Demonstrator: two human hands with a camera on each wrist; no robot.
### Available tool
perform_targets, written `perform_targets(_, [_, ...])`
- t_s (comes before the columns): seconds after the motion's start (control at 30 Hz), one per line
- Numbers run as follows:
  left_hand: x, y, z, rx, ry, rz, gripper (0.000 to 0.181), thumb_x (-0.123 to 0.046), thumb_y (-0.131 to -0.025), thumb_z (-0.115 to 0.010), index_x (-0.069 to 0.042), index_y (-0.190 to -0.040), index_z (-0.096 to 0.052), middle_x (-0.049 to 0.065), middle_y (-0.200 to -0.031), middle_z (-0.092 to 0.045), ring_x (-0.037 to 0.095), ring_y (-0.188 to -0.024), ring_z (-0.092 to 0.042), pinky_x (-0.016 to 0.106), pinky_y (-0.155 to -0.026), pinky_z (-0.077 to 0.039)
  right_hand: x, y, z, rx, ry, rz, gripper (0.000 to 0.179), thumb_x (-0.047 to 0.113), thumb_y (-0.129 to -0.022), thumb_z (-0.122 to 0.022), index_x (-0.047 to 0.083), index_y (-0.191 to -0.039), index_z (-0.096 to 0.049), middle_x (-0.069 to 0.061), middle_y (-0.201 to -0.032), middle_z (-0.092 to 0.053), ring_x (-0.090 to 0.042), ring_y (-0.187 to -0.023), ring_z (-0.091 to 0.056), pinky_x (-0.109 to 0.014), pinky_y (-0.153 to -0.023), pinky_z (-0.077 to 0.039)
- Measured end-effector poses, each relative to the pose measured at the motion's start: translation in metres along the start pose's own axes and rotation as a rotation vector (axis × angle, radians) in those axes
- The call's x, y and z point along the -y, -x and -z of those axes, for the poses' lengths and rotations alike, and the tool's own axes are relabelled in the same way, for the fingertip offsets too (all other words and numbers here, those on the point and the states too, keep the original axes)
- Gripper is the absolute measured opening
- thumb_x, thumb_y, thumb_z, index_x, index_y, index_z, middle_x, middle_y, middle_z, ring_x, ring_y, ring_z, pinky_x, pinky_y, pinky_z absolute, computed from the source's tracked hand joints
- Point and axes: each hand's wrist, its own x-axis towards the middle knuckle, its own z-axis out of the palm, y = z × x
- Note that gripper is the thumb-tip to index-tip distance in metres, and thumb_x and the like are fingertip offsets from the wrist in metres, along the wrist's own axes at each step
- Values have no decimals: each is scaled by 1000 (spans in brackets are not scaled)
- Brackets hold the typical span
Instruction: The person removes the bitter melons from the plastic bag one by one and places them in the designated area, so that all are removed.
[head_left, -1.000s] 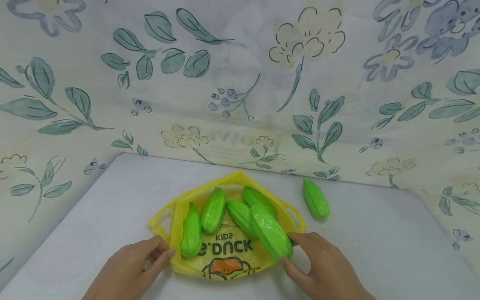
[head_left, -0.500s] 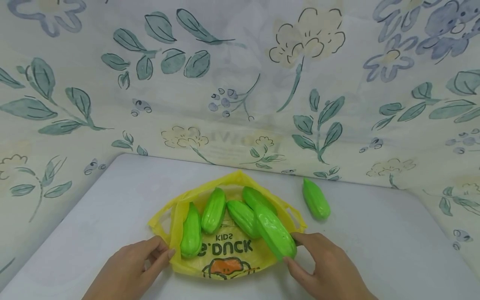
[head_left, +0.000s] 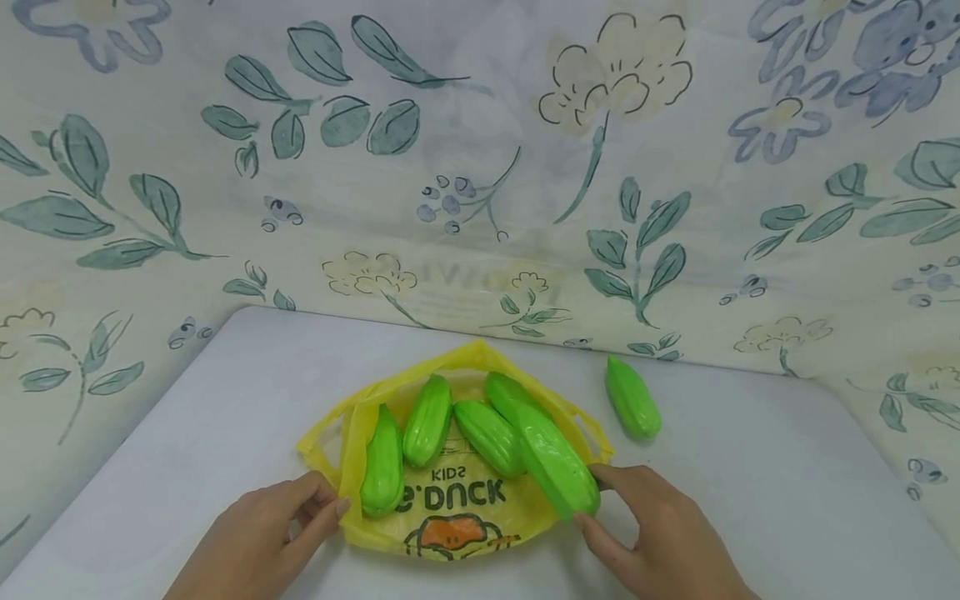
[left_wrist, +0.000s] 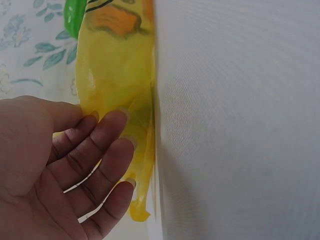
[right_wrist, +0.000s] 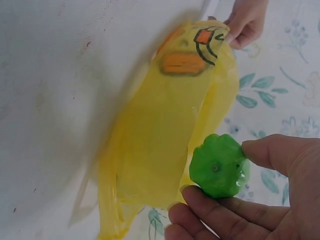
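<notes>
Green gourd (right_wrist: 219, 166) in right-hand fingers (right_wrist: 252, 211)

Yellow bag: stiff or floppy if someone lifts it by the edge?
The yellow bag will likely be floppy: its thin-looking wall folds over near the left hand. It would probably sag, since several green vegetables lie inside. They may slide, as their surfaces look glossy.

The gourds (head_left: 427, 421) are bright green. The bag (head_left: 525, 512) is yellow, printed with dark lettering and an orange patch amid black lines. The tabletop (head_left: 750, 467) is pale grey-white; the backdrop (head_left: 487, 108) is cream, patterned with teal leaves, blue-violet flowers and beige blossoms.
</notes>
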Motion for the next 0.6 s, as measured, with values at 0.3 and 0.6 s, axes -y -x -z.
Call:
perform_targets(0.3, [-1, -1, 1, 6, 0, 7, 15, -33, -100, -73, -19, -97, -67, -16, -79, -64, 7, -68, -53, 27, -62, -48, -6, 2, 2, -16, 2, -20, 51, 34, -86, -88, 17, -131, -70, 6, -122, -70, -14, -111, -67, -42, -95, -56])
perform_targets(0.6, [0, 0, 0, -10, -5, -9, 15, -33, -100, -73, -20, -96, -67, -17, -79, -64, 4, -67, -52, 26, -61, -47, -11, 4, 4, -32, 0, -32, 51, 32, -86, -88, 17, -131, -70, 6, -121, -70, -15, -111, -67, -43, -95, -56])
